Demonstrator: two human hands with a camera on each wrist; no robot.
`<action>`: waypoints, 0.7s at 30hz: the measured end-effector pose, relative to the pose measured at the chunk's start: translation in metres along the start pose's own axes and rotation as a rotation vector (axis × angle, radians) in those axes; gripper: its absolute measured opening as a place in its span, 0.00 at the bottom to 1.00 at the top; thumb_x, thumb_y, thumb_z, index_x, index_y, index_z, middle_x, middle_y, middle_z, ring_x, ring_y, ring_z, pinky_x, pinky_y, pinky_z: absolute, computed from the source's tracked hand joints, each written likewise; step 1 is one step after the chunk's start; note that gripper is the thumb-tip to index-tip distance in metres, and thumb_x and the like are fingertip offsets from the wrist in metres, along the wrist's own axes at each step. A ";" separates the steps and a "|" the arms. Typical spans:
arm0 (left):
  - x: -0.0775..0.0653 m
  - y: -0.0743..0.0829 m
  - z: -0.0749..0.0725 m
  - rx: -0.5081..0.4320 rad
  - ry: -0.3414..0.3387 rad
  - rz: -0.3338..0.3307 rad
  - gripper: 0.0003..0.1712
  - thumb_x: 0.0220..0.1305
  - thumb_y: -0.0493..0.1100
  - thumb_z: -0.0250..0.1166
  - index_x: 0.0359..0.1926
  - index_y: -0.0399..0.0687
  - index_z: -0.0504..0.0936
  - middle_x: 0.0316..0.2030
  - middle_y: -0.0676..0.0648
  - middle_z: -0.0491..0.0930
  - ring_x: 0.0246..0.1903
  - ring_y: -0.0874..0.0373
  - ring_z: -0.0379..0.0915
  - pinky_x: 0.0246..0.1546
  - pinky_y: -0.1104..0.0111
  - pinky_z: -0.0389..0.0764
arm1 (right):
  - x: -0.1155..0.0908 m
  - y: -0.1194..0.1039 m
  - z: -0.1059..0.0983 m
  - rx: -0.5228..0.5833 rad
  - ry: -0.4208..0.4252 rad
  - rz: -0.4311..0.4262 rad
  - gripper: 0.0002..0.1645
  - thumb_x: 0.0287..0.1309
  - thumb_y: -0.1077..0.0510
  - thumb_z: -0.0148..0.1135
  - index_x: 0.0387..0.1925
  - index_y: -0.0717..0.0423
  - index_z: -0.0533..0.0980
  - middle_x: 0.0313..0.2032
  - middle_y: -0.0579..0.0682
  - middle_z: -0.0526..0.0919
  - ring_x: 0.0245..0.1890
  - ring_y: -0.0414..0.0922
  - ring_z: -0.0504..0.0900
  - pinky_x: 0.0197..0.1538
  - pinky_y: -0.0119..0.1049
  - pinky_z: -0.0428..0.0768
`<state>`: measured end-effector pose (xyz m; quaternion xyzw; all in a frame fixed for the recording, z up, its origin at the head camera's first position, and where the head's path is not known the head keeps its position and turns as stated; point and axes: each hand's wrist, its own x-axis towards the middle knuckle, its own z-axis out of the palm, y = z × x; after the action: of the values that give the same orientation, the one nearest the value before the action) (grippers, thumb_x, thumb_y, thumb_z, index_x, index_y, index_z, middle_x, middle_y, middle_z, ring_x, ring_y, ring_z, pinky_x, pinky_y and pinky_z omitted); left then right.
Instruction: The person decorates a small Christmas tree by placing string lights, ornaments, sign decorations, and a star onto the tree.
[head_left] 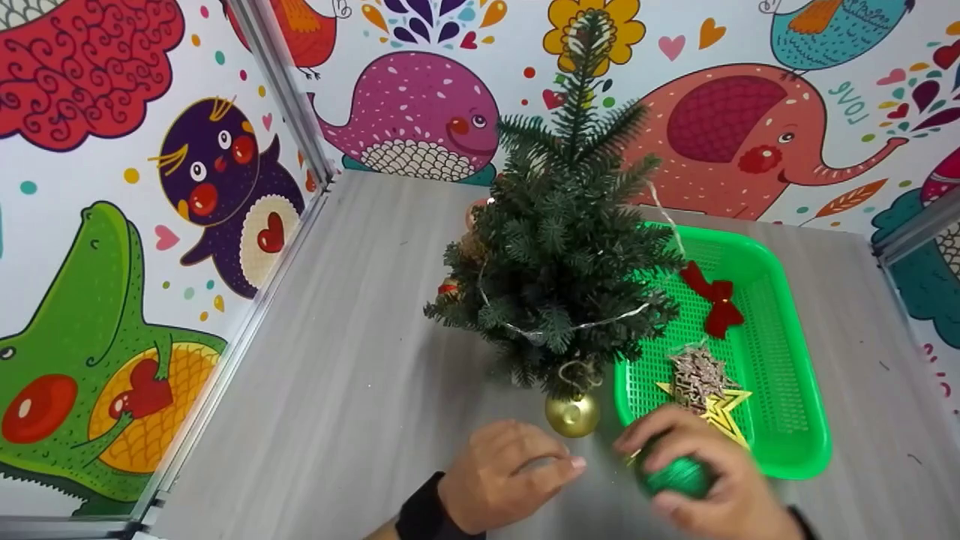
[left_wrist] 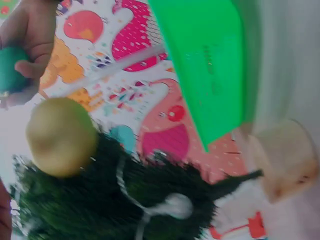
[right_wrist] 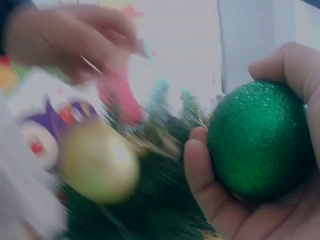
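Observation:
A green glittery bauble (head_left: 679,476) sits in my right hand (head_left: 712,480), with fingers and thumb wrapped around it; the same bauble (right_wrist: 262,140) fills the right side of the right wrist view. To its left is my left hand (head_left: 510,472), fingers loosely curled, thumb near the index finger, with nothing seen in it. Just beyond the left hand, a gold bauble (head_left: 572,415) hangs by a twine loop from a low branch of the small Christmas tree (head_left: 555,247). A thin silvery light string (head_left: 611,319) drapes across the branches.
Right of the tree stands a green basket (head_left: 814,420) holding a red bow (head_left: 721,309), a gold star (head_left: 726,416) and a glittery pinkish ornament (head_left: 701,375). In the left wrist view a round wooden piece (left_wrist: 285,160) shows below the tree. Cartoon-printed walls (head_left: 420,112) surround the table.

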<state>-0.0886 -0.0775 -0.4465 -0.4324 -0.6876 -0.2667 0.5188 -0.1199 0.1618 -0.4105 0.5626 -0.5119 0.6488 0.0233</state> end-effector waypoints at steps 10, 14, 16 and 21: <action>-0.018 0.007 -0.001 -0.146 -0.071 -0.061 0.03 0.61 0.37 0.66 0.37 0.44 0.82 0.35 0.50 0.82 0.34 0.64 0.78 0.38 0.79 0.77 | -0.042 0.033 0.038 0.244 -0.026 0.243 0.27 0.40 0.82 0.52 0.47 0.67 0.71 0.51 0.65 0.72 0.51 0.55 0.75 0.51 0.41 0.79; -0.029 0.012 0.001 -0.299 -0.095 -0.239 0.04 0.64 0.34 0.61 0.39 0.41 0.80 0.35 0.49 0.82 0.33 0.64 0.78 0.39 0.79 0.77 | -0.054 0.045 0.045 0.229 -0.024 0.327 0.28 0.39 0.82 0.55 0.47 0.67 0.70 0.52 0.64 0.72 0.52 0.53 0.75 0.49 0.41 0.81; -0.033 0.015 0.002 -0.383 -0.105 -0.367 0.05 0.64 0.32 0.60 0.40 0.42 0.79 0.35 0.49 0.81 0.32 0.65 0.77 0.38 0.80 0.76 | -0.057 0.047 0.048 0.217 -0.021 0.390 0.28 0.42 0.81 0.56 0.49 0.67 0.69 0.54 0.62 0.72 0.53 0.51 0.75 0.49 0.41 0.81; -0.037 0.022 0.000 -0.588 -0.170 -0.692 0.09 0.64 0.31 0.60 0.43 0.45 0.76 0.30 0.50 0.77 0.23 0.65 0.67 0.26 0.80 0.72 | -0.057 0.046 0.056 0.189 -0.011 0.529 0.28 0.49 0.78 0.59 0.53 0.64 0.66 0.53 0.58 0.72 0.53 0.47 0.74 0.50 0.39 0.80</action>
<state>-0.0655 -0.0788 -0.4834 -0.3266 -0.7268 -0.5715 0.1965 -0.0875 0.1323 -0.4914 0.4129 -0.5782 0.6740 -0.2022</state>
